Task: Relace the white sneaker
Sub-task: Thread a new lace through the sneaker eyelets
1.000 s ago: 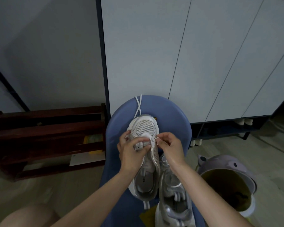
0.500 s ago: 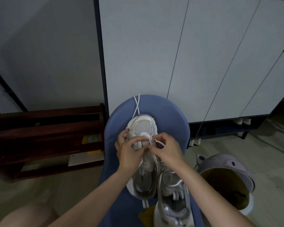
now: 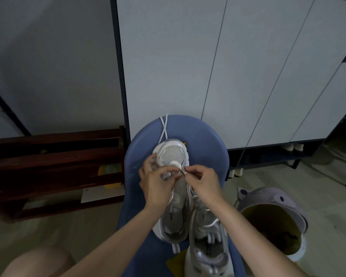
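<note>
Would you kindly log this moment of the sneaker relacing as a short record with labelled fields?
Surface: rounded blue padded seat
Work item: white mesh-toed sneaker, toe pointing away from the person
Lace: thin white shoelace, two strands crossing beyond the toe onto the seat
Left hand: grips the sneaker's near-toe area
Right hand: pinches the lace at the eyelets
Second shoe: matching white and silver sneaker, beside it, nearer the person
Nearby: lilac animal-eared bin at right; dark wooden rack at left

No legible text, only a blurred mark on the sneaker insole (image 3: 171,215)
</note>
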